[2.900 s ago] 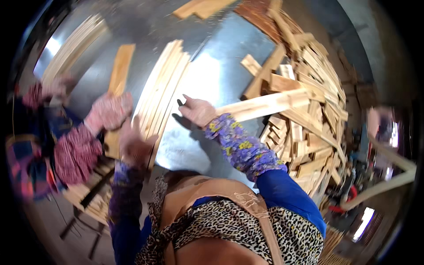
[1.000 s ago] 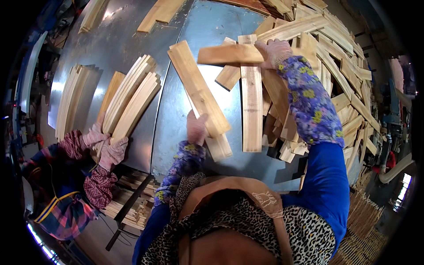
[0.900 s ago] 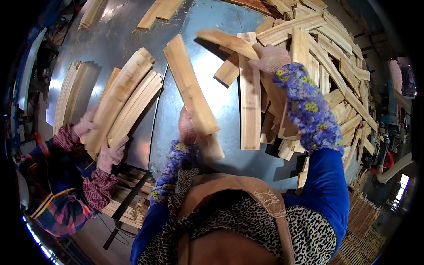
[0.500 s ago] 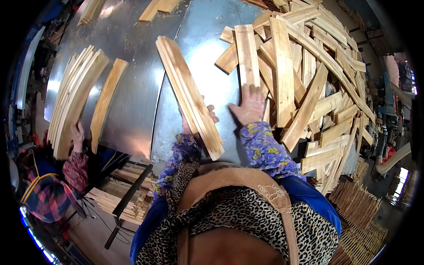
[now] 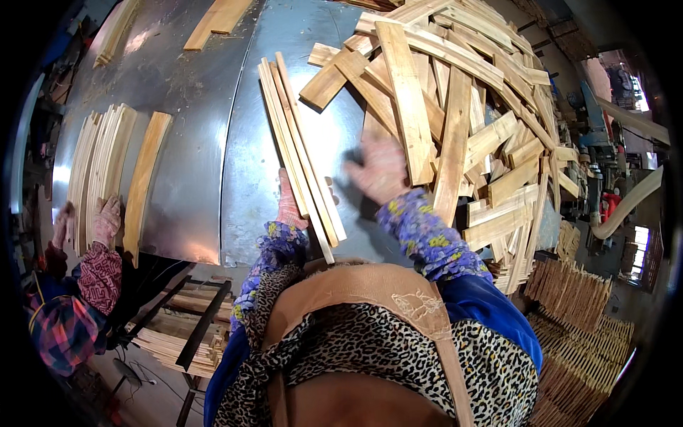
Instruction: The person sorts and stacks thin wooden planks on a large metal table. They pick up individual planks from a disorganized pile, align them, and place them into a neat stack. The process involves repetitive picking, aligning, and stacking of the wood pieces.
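Note:
A small bundle of pale wooden slats (image 5: 302, 153) stands on edge on the metal tabletop in front of me, small gaps showing between them. My left hand (image 5: 290, 203) is closed round its near part, thumb on the left side and some fingertips on the right. To the right, my right hand (image 5: 380, 169) is smeared by motion, its fingers apart and nothing seen in its grip. It is over the left edge of a large heap of loose wooden slats (image 5: 409, 92). Whether its fingertips touch the wood behind them cannot be told.
At left, a co-worker's hands (image 5: 107, 219) are at a row of upright slats (image 5: 107, 160), with a single slat (image 5: 147, 185) beside it. More slats (image 5: 220, 21) lie at the table's far side. Below left stands a rack of stacked slats (image 5: 181, 341); bundled sticks (image 5: 569, 295) are at lower right.
The bundle in my left hand has turned more upright, its slats now showing narrow edges. My right hand has come off the slat it was lying on. The co-worker's second hand has come into view.

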### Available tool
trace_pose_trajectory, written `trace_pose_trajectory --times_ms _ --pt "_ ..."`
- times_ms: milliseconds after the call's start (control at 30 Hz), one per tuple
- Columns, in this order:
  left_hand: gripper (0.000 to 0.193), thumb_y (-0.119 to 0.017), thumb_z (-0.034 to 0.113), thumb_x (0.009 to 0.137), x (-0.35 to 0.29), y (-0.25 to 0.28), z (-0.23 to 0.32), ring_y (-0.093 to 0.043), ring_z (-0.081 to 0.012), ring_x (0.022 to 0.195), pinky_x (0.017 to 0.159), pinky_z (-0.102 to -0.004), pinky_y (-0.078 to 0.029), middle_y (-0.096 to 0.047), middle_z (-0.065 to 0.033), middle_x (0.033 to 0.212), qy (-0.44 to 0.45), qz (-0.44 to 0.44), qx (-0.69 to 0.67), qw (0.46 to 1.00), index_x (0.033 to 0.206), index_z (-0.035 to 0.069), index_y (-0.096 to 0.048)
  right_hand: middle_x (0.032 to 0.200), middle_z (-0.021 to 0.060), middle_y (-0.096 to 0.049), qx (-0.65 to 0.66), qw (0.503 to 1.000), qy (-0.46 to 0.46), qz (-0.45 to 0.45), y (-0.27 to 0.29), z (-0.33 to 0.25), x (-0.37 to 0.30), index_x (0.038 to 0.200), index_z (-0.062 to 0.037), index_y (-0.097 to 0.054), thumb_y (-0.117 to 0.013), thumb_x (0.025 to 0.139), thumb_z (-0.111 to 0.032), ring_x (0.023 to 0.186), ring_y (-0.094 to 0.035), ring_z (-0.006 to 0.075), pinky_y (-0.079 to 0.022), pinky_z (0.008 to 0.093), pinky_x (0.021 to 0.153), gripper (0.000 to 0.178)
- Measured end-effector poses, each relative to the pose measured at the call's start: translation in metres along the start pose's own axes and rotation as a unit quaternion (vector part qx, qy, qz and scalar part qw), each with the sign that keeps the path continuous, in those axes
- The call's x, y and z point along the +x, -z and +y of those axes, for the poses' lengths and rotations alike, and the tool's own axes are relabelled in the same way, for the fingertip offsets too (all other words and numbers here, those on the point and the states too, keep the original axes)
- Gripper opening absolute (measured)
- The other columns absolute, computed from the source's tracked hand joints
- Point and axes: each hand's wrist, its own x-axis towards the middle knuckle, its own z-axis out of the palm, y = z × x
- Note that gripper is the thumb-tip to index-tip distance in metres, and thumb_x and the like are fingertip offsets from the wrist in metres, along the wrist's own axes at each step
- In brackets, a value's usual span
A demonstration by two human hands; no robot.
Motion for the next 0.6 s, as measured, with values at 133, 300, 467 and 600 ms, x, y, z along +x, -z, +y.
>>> trace_pose_trajectory --times_ms 133,300,467,600 --pt "0.102 -0.057 0.101 0.081 0.005 -0.020 -0.001 -0.067 -0.0297 0.076 0.075 -0.0503 -0.057 -0.070 -0.0122 0.092 0.029 0.091 0.037 0.995 0.125 0.009 -0.069 0.146 0.0268 -0.064 -0.098 0.966 -0.176 0.162 0.001 0.115 0.018 0.157 -0.0077 -0.055 -0.082 0.092 -0.036 0.138 -0.060 0.0398 -0.048 0.0478 0.118 0.076" --pt "0.115 -0.048 0.103 0.083 0.006 0.005 0.010 -0.076 -0.0407 0.093 0.088 -0.0657 -0.063 -0.075 -0.0219 0.108 0.061 -0.072 0.011 0.995 0.140 0.004 -0.063 0.125 0.0165 -0.074 0.564 0.796 -0.218 -0.022 0.033 0.133 0.005 0.154 0.0028 -0.057 -0.070 0.090 -0.012 0.115 -0.073 0.0258 -0.059 0.0357 0.101 0.067" --pt "0.106 -0.070 0.087 0.085 -0.001 -0.024 -0.022 -0.072 -0.0435 0.123 0.108 -0.0619 -0.059 -0.071 -0.0259 0.139 0.034 -0.019 0.038 0.999 0.152 0.006 -0.059 0.138 0.0244 -0.070 0.533 0.831 -0.125 -0.095 0.007 0.043 -0.063 0.159 0.0095 -0.048 -0.084 0.091 -0.053 0.132 -0.066 0.0339 -0.051 0.0406 0.117 0.099" --pt "0.079 -0.068 0.060 0.104 0.002 -0.012 -0.037 -0.071 -0.0378 0.130 0.112 -0.0573 -0.058 -0.069 -0.0211 0.146 -0.045 -0.044 0.008 0.998 0.157 0.003 -0.054 0.138 0.0317 -0.069 0.279 0.957 0.025 0.069 -0.043 0.076 -0.067 0.152 -0.0056 -0.062 -0.074 0.099 -0.052 0.136 -0.064 0.0432 -0.047 0.0471 0.119 0.071"
